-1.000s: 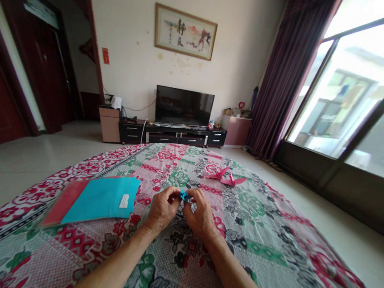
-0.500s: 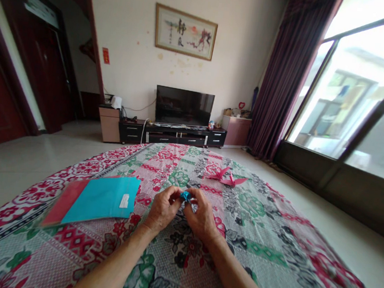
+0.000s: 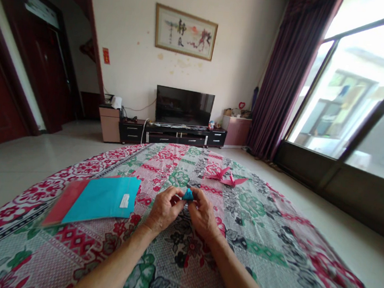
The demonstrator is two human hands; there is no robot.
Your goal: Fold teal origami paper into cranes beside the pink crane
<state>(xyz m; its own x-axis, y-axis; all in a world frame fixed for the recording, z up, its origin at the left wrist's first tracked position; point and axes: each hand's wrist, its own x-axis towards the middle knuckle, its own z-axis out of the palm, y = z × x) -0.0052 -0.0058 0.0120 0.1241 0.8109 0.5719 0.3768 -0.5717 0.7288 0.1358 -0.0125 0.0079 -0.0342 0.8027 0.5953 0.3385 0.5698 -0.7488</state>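
Reaching over the flowered tablecloth with left forearm from seven o'clock and right forearm from five, held a small folded blue paper at the centre of the clock face. Pinched its left side with left hand, thumb and fingertips brought together on it, and its right side likewise with right hand, leaving just the paper between the two. Could not make out the finer folds, half covered by fingers. Saw at nine o'clock, near left hand, a flat packet of blue and red sheets, lying aslant on the cloth, with a white label toward its right edge. Spotted at two o'clock, beyond right hand, pink folded papers with pointed wings, lying close together; could not tell about touching. Past the tablecloth's far edge, at twelve, looked onto a low black stand carrying a dark television, flanked by a tan cabinet at ten and a pink-fronted cabinet at one. Noted higher up at twelve a framed picture on the pale wall, a purple curtain at one, a wide window at two and a dark red door at ten.
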